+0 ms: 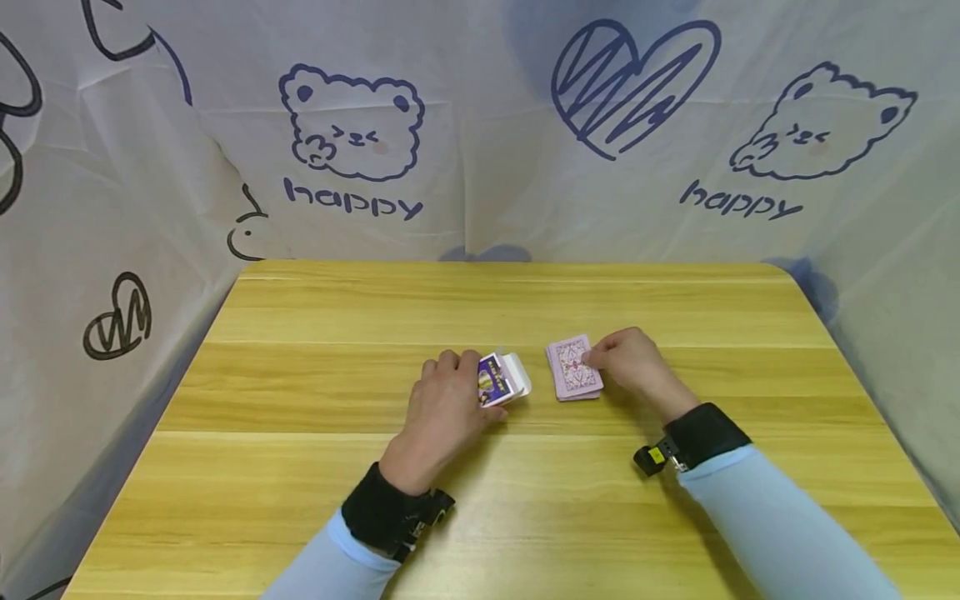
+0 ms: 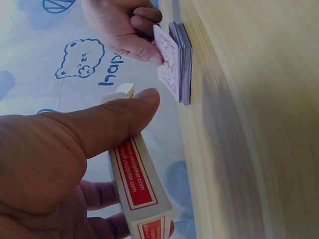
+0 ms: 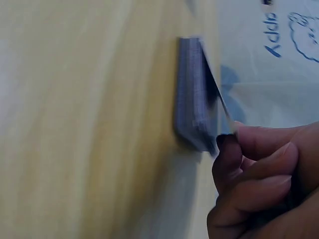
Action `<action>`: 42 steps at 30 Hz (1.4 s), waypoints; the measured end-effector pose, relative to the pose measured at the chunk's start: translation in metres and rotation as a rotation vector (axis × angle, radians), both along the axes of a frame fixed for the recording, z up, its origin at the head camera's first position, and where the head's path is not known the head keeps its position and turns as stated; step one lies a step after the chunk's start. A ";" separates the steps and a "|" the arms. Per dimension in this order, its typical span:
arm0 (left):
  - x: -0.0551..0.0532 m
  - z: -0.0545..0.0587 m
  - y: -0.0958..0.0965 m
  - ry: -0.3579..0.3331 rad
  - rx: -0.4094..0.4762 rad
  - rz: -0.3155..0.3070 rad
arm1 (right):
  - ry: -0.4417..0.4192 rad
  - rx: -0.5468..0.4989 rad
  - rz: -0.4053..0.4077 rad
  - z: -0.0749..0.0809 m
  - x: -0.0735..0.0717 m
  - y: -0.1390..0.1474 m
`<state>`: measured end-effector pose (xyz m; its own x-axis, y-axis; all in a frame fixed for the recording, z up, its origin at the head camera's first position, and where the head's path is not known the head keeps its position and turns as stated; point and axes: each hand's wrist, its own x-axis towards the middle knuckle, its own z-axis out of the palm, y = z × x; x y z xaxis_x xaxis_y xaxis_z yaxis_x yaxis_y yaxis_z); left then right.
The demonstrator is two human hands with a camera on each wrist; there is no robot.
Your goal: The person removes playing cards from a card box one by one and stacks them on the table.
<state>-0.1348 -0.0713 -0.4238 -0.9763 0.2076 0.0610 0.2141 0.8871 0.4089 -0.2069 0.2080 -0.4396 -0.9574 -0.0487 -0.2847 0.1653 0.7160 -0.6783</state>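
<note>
My left hand (image 1: 447,404) grips a playing card box (image 1: 497,379), thumb along one side and fingers around the other. The box is purple and white on its front, with a red printed panel along its edge in the left wrist view, and its white flap (image 1: 519,373) stands open toward the right. Just right of it, a deck of playing cards (image 2: 185,64) lies on the table. My right hand (image 1: 633,367) pinches the top card (image 1: 576,367) by its right edge. That card, pink-patterned on its back, is tilted up off the stack in both wrist views.
The wooden table (image 1: 300,475) has light yellow grain. Behind it hangs a white cloth (image 1: 495,150) with blue bear, heart and "happy" drawings, which also covers the left and right sides. Black bands with small cameras sit on both wrists.
</note>
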 end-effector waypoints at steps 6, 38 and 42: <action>0.000 0.000 -0.001 0.000 0.009 -0.003 | 0.073 0.129 -0.013 -0.005 0.005 -0.008; 0.001 0.001 -0.001 0.016 0.012 -0.012 | 0.142 0.235 -0.003 0.002 0.005 -0.014; 0.001 0.000 -0.001 0.024 0.007 -0.017 | 0.166 0.082 -0.025 0.006 0.013 -0.023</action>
<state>-0.1334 -0.0724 -0.4235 -0.9709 0.2236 0.0855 0.2388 0.8802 0.4101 -0.1941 0.1853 -0.4333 -0.9922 -0.0070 -0.1244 0.0745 0.7670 -0.6374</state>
